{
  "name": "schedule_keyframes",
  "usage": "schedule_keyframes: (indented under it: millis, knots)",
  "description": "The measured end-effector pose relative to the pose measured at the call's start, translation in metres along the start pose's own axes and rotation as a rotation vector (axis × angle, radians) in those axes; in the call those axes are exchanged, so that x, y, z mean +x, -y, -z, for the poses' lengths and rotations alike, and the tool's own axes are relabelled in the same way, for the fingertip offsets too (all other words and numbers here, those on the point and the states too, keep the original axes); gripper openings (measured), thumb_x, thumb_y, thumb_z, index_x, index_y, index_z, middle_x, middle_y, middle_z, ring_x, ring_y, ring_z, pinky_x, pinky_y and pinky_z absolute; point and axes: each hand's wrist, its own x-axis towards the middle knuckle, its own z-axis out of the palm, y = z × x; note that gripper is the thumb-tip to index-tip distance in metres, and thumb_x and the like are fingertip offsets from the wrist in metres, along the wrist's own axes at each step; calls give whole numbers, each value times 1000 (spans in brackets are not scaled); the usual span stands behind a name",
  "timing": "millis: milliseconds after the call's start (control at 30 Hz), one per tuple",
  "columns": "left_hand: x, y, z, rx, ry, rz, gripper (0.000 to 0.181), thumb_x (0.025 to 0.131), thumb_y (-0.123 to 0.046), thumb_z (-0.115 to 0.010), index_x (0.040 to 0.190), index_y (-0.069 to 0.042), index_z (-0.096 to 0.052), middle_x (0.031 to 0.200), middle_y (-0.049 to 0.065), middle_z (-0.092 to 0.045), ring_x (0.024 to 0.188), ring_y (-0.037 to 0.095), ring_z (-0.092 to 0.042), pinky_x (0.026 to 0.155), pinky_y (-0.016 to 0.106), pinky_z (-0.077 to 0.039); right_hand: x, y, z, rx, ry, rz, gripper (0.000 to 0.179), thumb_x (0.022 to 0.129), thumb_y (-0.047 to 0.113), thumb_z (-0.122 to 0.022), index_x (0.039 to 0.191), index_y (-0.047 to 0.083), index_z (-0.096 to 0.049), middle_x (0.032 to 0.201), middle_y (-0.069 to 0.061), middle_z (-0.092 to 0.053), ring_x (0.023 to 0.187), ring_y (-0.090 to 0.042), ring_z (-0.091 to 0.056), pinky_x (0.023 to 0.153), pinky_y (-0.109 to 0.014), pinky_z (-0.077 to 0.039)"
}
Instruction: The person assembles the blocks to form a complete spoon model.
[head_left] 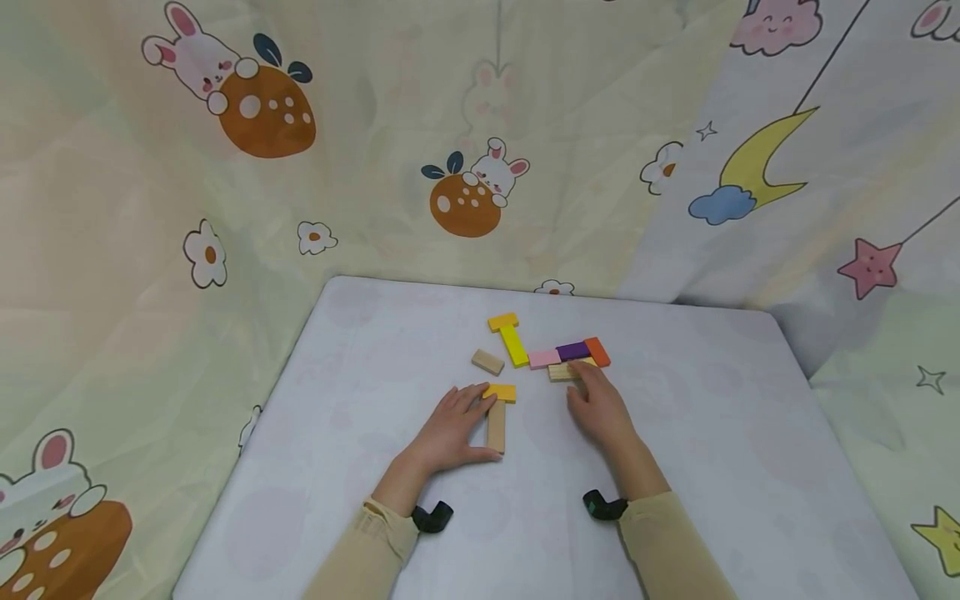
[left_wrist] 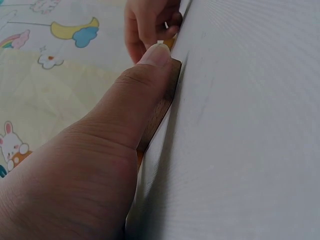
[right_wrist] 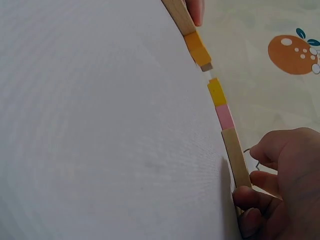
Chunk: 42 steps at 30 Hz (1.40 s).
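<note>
The left hand (head_left: 452,429) spans two blocks that form a T. Its thumb (left_wrist: 155,55) rests at the near end of the plain wooden block (head_left: 496,429). Its fingertips touch the left part of an orange-yellow block (head_left: 504,392) across the far end. Farther right, the right hand (head_left: 602,408) holds a plain wooden block (right_wrist: 235,157) between thumb and fingers, partly hiding it. Just behind that block lie a pink block (head_left: 543,359), a purple block (head_left: 573,351) and an orange-red block (head_left: 597,351).
Left of the pink block, a yellow block (head_left: 514,345) has an orange-yellow block (head_left: 502,321) across its far end. A short plain wooden block (head_left: 487,362) lies alone. The white table (head_left: 712,417) meets a printed cloth (head_left: 375,167) at its back edge.
</note>
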Motion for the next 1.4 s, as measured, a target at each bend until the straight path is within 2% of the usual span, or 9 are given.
schedule_keyframes:
  millis: [267,467,633,900,1000,1067,1133,1300,1400]
  knots:
    - [0,-1,1,3,3,5,102,77,-83,-53,156,-23,-31,165,-2,-19,152,19,-20,127,44,-11,-7,2,-3,-18,-22,-8,44,98,27,-56,139,14,-54,138,-11,-51,117,-31,-55,101,-54,-49]
    - [-1,-1,2,4,6,8,103,76,-85,-51,156,-23,-31,165,-2,-19,152,20,-21,127,44,-12,-16,6,-3,9,10,-4,41,98,26,-56,138,19,-55,118,-4,-60,89,-21,-54,79,-36,-51]
    - [-1,0,1,14,-1,7,104,76,-86,-49,156,-24,-31,165,-1,-20,151,20,-22,127,45,-13,-15,4,-1,44,40,7,45,97,28,-59,142,22,-52,118,-4,-60,92,-20,-53,79,-34,-48]
    - [-1,-1,1,23,6,9,103,76,-86,-48,157,-24,-29,165,-3,-19,152,18,-20,127,43,-11,0,-2,3,-2,146,3,69,93,36,-69,153,30,-37,148,-2,-45,91,-20,-52,80,-35,-45]
    - [-1,-1,2,24,7,10,103,76,-86,-49,157,-24,-30,165,-3,-19,152,18,-20,127,43,-11,6,-2,4,-20,178,13,71,91,37,-70,153,31,-36,153,0,-42,106,-22,-55,94,-42,-50]
    - [-1,-1,2,25,8,9,103,76,-86,-49,156,-23,-30,165,-3,-19,152,19,-21,127,43,-11,8,-1,4,-32,189,11,71,90,37,-71,152,32,-38,156,0,-41,116,-24,-53,105,-47,-48]
    - [-1,-1,2,25,8,7,103,76,-86,-49,156,-23,-30,165,-3,-19,152,19,-21,127,43,-12,10,-1,4,-43,195,5,71,90,38,-71,152,31,-39,156,-1,-42,118,-23,-51,106,-48,-47]
    - [-1,-1,2,16,-2,1,103,76,-85,-51,156,-23,-32,165,-2,-20,151,20,-22,127,45,-13,11,-1,3,-48,182,4,69,89,39,-72,150,28,-42,149,-1,-49,96,-21,-51,85,-36,-47]
    - [0,-1,1,13,-5,-1,103,76,-85,-51,156,-23,-32,165,-2,-20,151,20,-23,127,46,-13,10,-3,2,-49,164,10,67,89,41,-73,149,27,-45,147,-1,-51,94,-20,-50,83,-33,-45]
